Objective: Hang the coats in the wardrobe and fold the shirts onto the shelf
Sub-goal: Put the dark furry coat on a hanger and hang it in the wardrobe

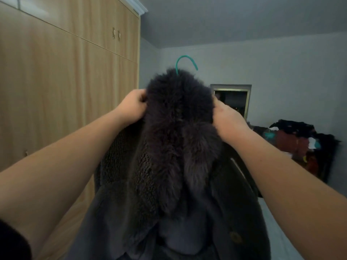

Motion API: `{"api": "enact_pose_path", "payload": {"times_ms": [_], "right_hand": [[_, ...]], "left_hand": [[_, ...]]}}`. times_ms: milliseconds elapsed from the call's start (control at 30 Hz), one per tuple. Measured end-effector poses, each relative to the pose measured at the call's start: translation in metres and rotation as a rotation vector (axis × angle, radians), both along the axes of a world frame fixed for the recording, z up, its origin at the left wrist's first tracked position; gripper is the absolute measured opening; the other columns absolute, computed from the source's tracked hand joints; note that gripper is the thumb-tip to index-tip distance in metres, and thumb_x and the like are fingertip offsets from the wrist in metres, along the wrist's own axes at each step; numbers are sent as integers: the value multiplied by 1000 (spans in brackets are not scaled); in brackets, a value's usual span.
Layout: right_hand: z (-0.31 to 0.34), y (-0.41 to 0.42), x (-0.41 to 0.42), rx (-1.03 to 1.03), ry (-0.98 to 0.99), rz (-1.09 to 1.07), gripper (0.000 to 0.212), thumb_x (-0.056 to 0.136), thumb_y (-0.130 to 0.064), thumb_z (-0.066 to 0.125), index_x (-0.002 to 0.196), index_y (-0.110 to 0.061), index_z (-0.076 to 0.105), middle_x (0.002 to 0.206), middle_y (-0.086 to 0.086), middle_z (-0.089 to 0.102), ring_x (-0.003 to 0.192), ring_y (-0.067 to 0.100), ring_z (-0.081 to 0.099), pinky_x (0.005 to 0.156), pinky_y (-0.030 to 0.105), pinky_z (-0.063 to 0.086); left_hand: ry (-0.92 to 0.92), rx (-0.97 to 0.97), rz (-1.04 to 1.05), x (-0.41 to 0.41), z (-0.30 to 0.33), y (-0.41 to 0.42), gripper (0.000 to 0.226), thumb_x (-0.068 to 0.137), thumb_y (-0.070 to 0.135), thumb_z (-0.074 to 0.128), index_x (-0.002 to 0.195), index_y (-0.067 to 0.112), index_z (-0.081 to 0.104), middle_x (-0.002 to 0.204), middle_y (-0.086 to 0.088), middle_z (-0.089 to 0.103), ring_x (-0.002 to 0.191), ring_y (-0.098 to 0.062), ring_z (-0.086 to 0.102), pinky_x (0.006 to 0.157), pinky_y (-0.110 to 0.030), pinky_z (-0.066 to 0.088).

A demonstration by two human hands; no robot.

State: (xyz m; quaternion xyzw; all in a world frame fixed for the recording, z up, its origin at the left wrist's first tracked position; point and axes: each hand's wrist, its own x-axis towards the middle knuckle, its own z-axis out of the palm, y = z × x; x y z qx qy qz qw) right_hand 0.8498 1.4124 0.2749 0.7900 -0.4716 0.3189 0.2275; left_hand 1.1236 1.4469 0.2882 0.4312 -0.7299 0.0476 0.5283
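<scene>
Fur, thick and dark, makes up the collar (180, 117) of the coat (169, 194) held up at head height in front of the person. The left hand (131, 107) pinches the collar's edge, fingers (139, 99) curled narrow into the pile; the right hand (228, 121) grips the opposite edge, its fingertips buried behind the fur, so how tightly they close cannot be seen. Between the two hands, just above the fingers, a green hanger hook (185, 61) pokes out of the collar, so the coat appears to sit on a hanger already. The body of the coat drops straight down below the wrists, with a button (235, 237) showing low on the right-hand side.

It looks heavy and soft: a plush lining, a bulky collar, plenty of cloth. Fur gives a poor hold, since it slides and compresses under the fingers, and the weight could drag the shoulders off a thin hanger. A surer grip would probably be the hook itself, or the hanger's shoulders felt through the cloth, rather than the pile alone.

To the left of the left hand stands the wardrobe (65, 81), doors closed. Beyond the right hand, well apart, a heap of clothes (300, 139) lies against the wall.
</scene>
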Motion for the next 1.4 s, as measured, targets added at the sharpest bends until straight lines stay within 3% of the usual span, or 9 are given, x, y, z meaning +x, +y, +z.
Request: {"api": "enact_pose_path", "payload": {"times_ms": [200, 333, 433, 667, 800, 967, 1100, 1233, 1400], "right_hand": [[-14, 28, 15, 15, -64, -137, 14, 99, -22, 48, 108, -14, 56, 96, 9, 66, 81, 31, 64, 70, 41, 52], [-19, 40, 23, 45, -116, -187, 8, 99, -19, 48, 98, -15, 55, 90, 6, 61, 73, 27, 55, 65, 38, 43], [-16, 49, 23, 40, -168, -224, 10, 100, -15, 45, 90, -18, 46, 86, 6, 53, 74, 27, 49, 67, 38, 39], [-14, 56, 36, 116, -354, -201, 12, 99, -18, 47, 87, -20, 46, 84, 5, 50, 77, 27, 49, 70, 38, 40], [-22, 60, 55, 188, -393, -202, 21, 97, -26, 49, 77, -24, 46, 78, 1, 53, 76, 27, 54, 68, 37, 42], [-33, 62, 68, 190, -361, -222, 18, 97, -28, 43, 82, -23, 50, 75, -4, 50, 75, 26, 55, 66, 35, 42], [-42, 61, 68, 200, -210, -282, 17, 97, -21, 41, 84, -22, 52, 73, -8, 43, 71, 20, 50, 63, 35, 40], [-57, 72, 70, 286, -243, -282, 14, 96, -22, 48, 83, -23, 54, 84, -1, 57, 74, 19, 53, 66, 35, 45], [-86, 83, 48, 397, -150, -336, 13, 89, -16, 58, 79, -17, 50, 81, 4, 57, 70, 20, 52, 70, 36, 48]], "left_hand": [[-213, 12, 198, 20, -30, -3, 21, 84, 28, 52, 88, 11, 65, 94, -12, 71, 95, -18, 64, 73, -35, 47], [-156, -79, 286, 40, -62, 6, 40, 93, 33, 46, 125, 12, 58, 122, -10, 61, 118, -28, 52, 104, -37, 37], [38, -206, 191, 44, -116, 41, 39, 97, 35, 43, 123, 10, 56, 120, -5, 57, 115, -20, 51, 105, -30, 36], [-198, 159, 177, 39, -218, 99, 113, 70, 86, 52, 154, 19, 18, 150, -1, 28, 142, -19, 24, 118, -41, 24], [-380, 178, 479, 32, -227, 94, 114, 73, 57, 68, 153, 33, -9, 156, -7, 17, 140, -28, 27, 110, -43, 31], [-178, 202, 409, 58, -194, 72, 77, 91, 12, 45, 150, 42, 5, 124, -2, 50, 88, -25, 60, 67, -39, 51], [-194, 322, 283, 78, -171, 60, 56, 92, 13, 38, 141, 37, 31, 119, -6, 58, 102, -30, 61, 84, -42, 52], [138, 248, 247, 107, -146, 43, 43, 82, 1, 40, 111, 27, 58, 106, -6, 64, 97, -23, 62, 88, -37, 51], [238, 176, 234, 155, -109, 49, 24, 85, 8, 56, 102, 24, 60, 104, -7, 65, 96, -24, 62, 86, -37, 49]]}}
